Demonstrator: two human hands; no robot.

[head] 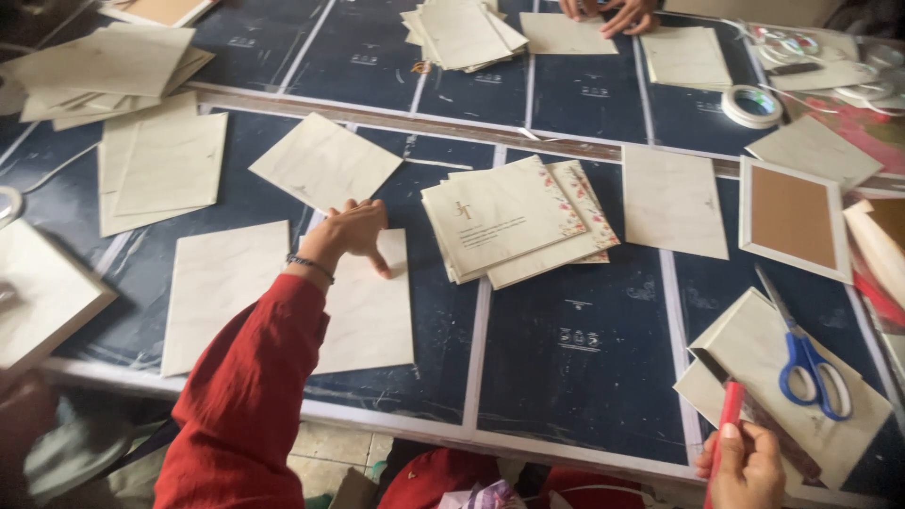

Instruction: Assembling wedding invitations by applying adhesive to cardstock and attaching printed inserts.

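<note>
While the left hand (353,231) lay flat with its fingers spread on a plain cream card (368,311) near the front edge of the dark worktop (566,349), the right hand (745,467) was clenched round a red tool (728,415), perhaps a pen or a craft knife; the view there was too blurred to tell which. That tool pointed up toward a loose pile of cream sheets (754,349) at the right, on which blue-handled scissors (811,363) rested.

As for progress, a fair share looked done. A stack of printed cards with floral borders (514,221) sat in the middle of the worktop, just right of the pressed card. Plain cards lay singly all about: one (222,292) touching the left side of the pressed card, one tilted (325,160) just above the left hand, another (674,203) to the right of the printed stack. More piles (104,71) waited at the far left, and a further pile (462,33) at the far edge. A card backed in brown (794,217) lay at the right, with rolls of tape (752,106) beyond it.

Much seemed left, since the plain cards outnumbered the printed ones. Another person's hands (613,14) worked on a sheet at the far side.
</note>
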